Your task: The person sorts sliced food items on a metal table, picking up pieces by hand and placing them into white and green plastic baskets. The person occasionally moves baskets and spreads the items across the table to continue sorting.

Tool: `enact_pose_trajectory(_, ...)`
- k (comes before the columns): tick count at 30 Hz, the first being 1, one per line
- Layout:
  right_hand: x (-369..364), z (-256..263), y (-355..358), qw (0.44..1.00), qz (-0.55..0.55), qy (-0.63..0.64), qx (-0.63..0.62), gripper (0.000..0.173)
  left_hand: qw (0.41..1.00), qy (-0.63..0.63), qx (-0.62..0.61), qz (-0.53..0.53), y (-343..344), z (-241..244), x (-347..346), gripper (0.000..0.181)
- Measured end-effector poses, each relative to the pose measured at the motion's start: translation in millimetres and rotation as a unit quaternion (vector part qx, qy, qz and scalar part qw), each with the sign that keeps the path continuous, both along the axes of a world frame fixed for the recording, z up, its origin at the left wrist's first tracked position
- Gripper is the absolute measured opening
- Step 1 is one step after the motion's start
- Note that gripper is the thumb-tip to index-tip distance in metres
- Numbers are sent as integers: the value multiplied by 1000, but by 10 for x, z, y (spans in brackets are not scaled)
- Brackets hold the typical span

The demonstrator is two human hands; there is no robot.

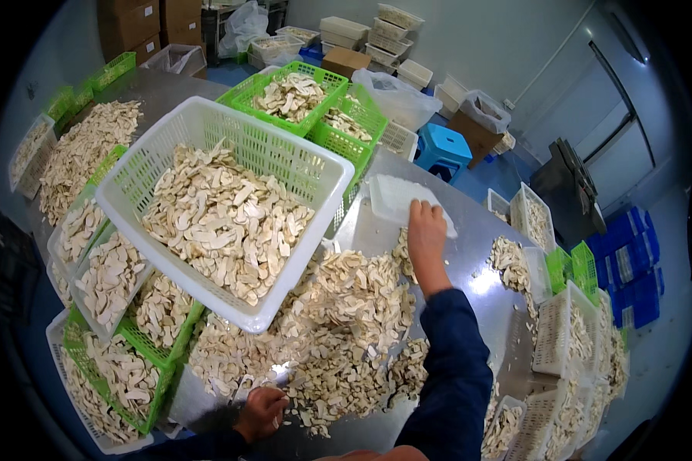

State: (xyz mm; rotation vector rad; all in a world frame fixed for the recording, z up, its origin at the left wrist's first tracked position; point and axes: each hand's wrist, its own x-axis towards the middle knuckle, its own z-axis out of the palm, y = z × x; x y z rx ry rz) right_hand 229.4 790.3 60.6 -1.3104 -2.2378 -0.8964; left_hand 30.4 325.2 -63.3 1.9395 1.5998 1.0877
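Note:
My right hand (427,236) reaches forward over the steel table, its fingertips at the near edge of a shallow translucent plastic tray (401,199); whether they grip it I cannot tell. Low in the view, my left hand (263,410) is curled at the near edge of a heap of dried sliced mushrooms (346,322), with a pale slice seemingly at its fingers. Between and beyond the hands stands a large white perforated plastic basket (300,158), partly filled with similar slices. Part of the heap lies under its near corner.
Green baskets (328,83) of slices stand behind the white one. More filled green baskets (170,369) and translucent tubs (106,288) crowd the left. White baskets (551,334) line the right side. A blue plastic stool (444,144) and cardboard boxes (130,26) are beyond the table.

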Motion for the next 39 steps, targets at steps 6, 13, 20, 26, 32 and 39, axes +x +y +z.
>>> enact_pose_trajectory(6,-463,-492,1077,999,-38,-3,33,8,999,14,-20,-35,14,-52,-81,24)
enact_pose_trajectory(13,-220,-548,-261,985,71,-65,-140,21,997,-17,-63,-44,60,11,-76,25)
enact_pose_trajectory(20,44,530,-467,997,8,-10,-70,22,996,33,-74,-29,-32,-49,-55,30)
enact_pose_trajectory(26,790,-169,1095,998,-55,-13,32,28,999,28,8,-17,115,110,4,20)
enact_pose_trajectory(32,1441,-1168,386,983,37,122,-132,43,996,5,-77,-40,-34,-34,-57,27)
enact_pose_trajectory(39,1230,-1219,-1988,944,78,180,-265,66,997,44,-44,-39,-37,14,-60,34)
